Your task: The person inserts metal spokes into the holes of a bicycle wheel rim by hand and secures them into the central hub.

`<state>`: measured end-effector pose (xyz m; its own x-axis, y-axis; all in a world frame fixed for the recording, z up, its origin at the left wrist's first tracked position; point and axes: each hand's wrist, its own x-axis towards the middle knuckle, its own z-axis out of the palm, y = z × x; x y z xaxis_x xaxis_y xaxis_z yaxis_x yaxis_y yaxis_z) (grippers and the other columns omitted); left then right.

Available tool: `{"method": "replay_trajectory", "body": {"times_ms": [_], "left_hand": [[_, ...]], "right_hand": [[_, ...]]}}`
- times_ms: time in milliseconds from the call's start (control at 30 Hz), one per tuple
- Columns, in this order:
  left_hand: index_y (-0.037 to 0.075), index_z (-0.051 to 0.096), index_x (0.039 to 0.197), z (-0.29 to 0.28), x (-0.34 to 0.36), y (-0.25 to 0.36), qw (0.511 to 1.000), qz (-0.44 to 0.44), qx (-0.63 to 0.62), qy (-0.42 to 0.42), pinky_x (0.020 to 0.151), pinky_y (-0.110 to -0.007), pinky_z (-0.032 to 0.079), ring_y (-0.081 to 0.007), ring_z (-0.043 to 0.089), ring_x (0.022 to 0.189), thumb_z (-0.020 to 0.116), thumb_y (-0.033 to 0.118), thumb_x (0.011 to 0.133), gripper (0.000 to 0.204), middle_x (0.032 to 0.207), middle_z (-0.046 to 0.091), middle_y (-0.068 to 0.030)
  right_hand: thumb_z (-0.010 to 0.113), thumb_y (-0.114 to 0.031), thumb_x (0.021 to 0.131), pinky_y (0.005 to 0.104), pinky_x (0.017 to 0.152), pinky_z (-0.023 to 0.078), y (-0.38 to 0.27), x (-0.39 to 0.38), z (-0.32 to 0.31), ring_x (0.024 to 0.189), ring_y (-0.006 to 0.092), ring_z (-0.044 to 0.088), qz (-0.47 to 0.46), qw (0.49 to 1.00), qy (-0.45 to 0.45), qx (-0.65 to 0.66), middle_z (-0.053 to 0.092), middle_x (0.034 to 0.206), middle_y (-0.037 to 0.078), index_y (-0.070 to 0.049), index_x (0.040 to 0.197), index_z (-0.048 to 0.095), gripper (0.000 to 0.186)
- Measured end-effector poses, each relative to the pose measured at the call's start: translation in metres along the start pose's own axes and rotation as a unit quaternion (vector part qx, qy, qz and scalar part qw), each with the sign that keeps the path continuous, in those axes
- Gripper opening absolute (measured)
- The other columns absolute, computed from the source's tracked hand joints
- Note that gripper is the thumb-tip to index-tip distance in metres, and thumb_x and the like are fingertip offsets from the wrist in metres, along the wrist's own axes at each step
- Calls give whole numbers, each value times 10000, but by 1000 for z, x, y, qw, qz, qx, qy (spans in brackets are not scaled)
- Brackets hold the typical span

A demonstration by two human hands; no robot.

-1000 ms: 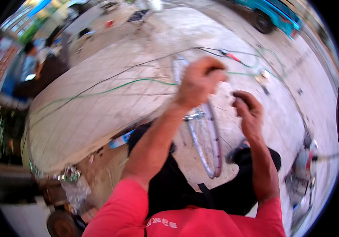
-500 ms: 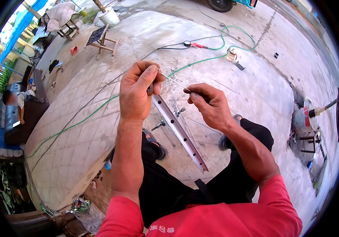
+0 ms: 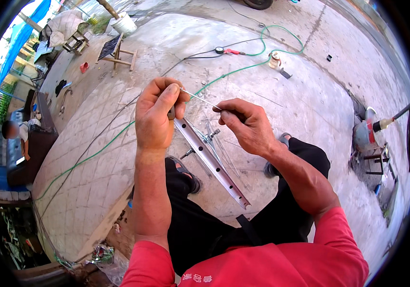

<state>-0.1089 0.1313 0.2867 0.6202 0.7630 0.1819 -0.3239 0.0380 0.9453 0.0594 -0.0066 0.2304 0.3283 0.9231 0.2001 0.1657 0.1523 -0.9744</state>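
Observation:
A thin metal spoke stretches between my hands. My left hand is closed, with thumb and forefinger pinching its upper end. A small dark piece shows under the left fingers; its kind is unclear. My right hand is closed, pinching the spoke's lower end. Below both hands is a silvery wheel rim with a row of holes, between my feet. Its upper end passes behind my left hand, so I cannot tell whether they touch. Threaded axle ends with nuts stick out on either side of the rim.
A green hose with a gauge crosses the concrete ahead. Beyond my right hand stands a jar. A folding stool is at the far left, and a bucket at the right. Another person sits at the left.
Both hands and the spoke have shifted slightly left in the view, as has the background. The pinch of each hand on the spoke looks the same.

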Motion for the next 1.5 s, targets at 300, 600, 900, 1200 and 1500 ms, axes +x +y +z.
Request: {"method": "replay_trajectory", "body": {"times_ms": [300,600,900,1200,1500], "left_hand": [[14,629,1065,-1,-3,1,996,7,92,16,623,-227,444,-89,535,660,589,143,1027,140,872,679,-84],[-1,631,1093,-5,-5,1,994,9,111,10,622,-214,436,-81,532,665,584,142,1023,165,860,689,-94],[-27,616,1210,-3,-6,1,991,19,133,7,636,-198,421,-66,524,683,579,144,1017,260,880,678,-74],[-59,592,1306,-9,6,-12,973,118,198,33,651,-196,398,-54,508,704,563,136,1013,353,883,646,-33],[-7,672,1163,-21,28,-24,956,178,199,119,571,-217,406,-56,510,625,606,162,1006,240,818,658,-31]], "right_hand": [[570,-71,1014,319,799,573,0,-1,-2,870,167,711,10,1000,-8,12,730,977,136,32,1205,639,228],[515,-92,1050,283,647,545,-13,2,-12,689,115,648,51,994,-93,-6,715,873,87,17,1162,614,184],[468,-107,1072,252,557,505,-9,2,-10,603,81,580,76,988,-116,63,715,859,67,14,1158,612,207],[469,-145,1079,226,568,475,4,-5,-9,620,59,542,70,993,-78,54,720,882,75,14,1190,625,249],[545,-168,1053,291,765,514,23,-38,0,822,107,608,118,982,-127,72,706,968,92,3,1188,638,237]]}}
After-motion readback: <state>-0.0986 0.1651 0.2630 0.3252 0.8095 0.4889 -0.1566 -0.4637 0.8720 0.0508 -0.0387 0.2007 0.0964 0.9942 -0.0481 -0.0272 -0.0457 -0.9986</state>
